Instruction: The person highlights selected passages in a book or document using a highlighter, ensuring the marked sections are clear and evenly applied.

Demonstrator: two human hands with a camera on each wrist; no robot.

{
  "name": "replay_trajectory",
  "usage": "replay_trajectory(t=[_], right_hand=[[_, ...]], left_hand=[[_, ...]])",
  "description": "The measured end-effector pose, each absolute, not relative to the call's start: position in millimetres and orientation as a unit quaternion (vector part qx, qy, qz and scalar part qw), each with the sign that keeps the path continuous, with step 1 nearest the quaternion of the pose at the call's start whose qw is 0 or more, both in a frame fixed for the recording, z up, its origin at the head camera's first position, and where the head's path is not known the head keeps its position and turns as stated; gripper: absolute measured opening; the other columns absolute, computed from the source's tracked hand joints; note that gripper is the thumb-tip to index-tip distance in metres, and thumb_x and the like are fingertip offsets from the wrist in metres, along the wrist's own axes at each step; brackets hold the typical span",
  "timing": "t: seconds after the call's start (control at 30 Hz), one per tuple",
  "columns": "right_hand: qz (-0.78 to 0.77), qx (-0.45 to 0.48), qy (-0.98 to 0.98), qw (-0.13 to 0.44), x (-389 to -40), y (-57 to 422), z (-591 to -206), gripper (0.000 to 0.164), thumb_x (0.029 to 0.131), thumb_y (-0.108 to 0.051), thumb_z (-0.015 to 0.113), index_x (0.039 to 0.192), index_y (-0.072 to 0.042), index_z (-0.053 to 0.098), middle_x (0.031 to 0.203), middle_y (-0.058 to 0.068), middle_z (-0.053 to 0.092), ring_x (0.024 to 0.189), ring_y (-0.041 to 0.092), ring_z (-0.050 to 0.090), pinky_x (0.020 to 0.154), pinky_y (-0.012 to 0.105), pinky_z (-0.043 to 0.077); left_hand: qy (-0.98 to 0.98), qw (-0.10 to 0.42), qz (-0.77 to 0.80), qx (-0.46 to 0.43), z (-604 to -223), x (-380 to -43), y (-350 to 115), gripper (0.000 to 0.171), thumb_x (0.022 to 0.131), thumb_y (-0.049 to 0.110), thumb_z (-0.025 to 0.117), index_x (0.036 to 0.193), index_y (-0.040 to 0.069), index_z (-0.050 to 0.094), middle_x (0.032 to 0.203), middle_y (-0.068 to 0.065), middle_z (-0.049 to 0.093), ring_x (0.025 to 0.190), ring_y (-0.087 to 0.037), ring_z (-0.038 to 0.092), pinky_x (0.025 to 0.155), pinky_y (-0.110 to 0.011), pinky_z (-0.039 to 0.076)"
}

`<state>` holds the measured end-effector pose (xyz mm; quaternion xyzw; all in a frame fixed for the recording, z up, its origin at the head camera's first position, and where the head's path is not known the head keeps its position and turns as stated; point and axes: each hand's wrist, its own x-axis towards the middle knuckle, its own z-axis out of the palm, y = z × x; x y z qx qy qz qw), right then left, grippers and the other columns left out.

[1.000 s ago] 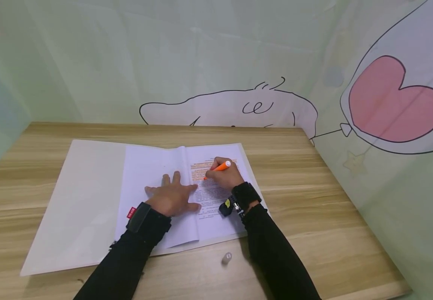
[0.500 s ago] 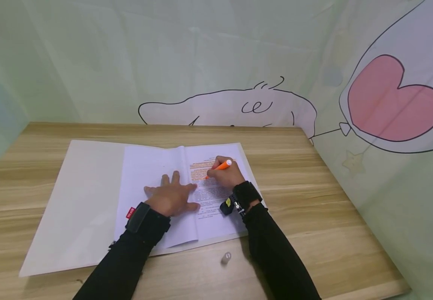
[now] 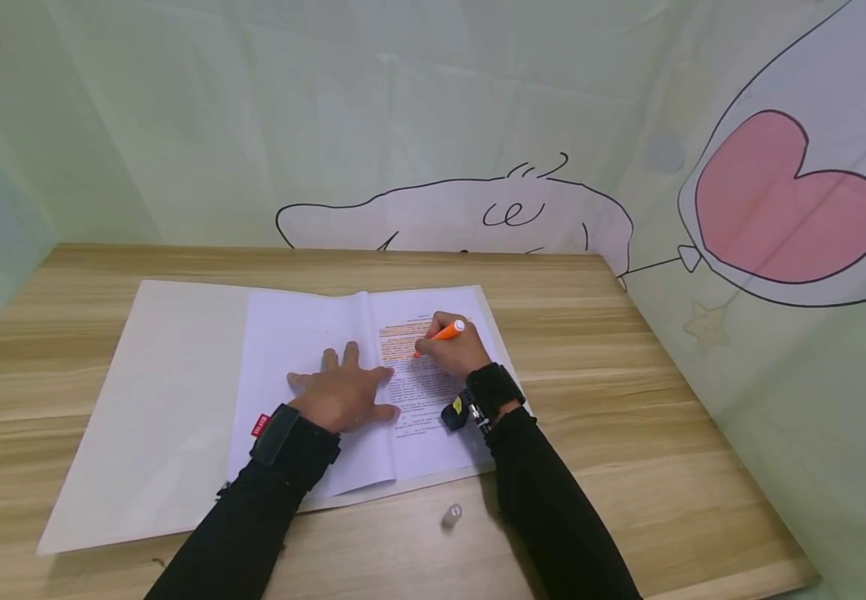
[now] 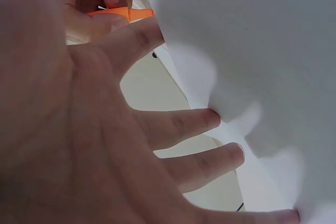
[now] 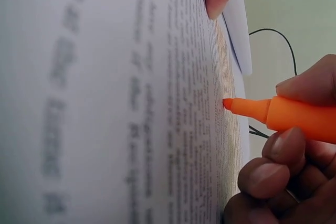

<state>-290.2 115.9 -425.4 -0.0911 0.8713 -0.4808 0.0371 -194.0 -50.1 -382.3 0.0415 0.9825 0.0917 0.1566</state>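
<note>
My right hand (image 3: 457, 348) grips an orange highlighter (image 3: 448, 331), its uncapped tip at a line of print on the right page (image 3: 433, 450). In the right wrist view the highlighter (image 5: 302, 119) is pinched between thumb and fingers, and its tip meets the text. Lines toward the top of that page carry orange marking. My left hand (image 3: 346, 396) rests with spread, straight fingers on the blank left page (image 3: 282, 333), thumb and forefinger reaching over the fold. In the left wrist view its fingertips (image 4: 233, 153) press the white paper.
The pages lie in an opened pale folder (image 3: 140, 417) on a wood-grain table (image 3: 628, 433). A small greyish cap (image 3: 452, 517) lies near the front. Printed fabric walls (image 3: 402, 125) stand behind and to the right.
The highlighter tip has slid slightly to the right along the line of text, with my right hand. My left hand stays in place on the page.
</note>
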Motion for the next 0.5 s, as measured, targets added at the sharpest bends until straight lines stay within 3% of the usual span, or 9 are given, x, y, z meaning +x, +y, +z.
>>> replay_trajectory(t=[0.5], right_hand=[[-0.487, -0.1, 0.867, 0.041, -296.5, 118.4, -428.7, 0.026, 0.081, -0.009, 0.073, 0.064, -0.013, 0.053, 0.06, -0.002, 0.048, 0.052, 0.014, 0.043, 0.044, 0.024, 0.029]], left_hand=[[0.983, 0.157, 0.088, 0.038, -384.9, -197.9, -52.7, 0.064, 0.085, 0.049, 0.074, 0.143, 0.03, 0.054, 0.147, -0.026, 0.034, 0.125, -0.049, 0.038, 0.093, -0.086, 0.029]])
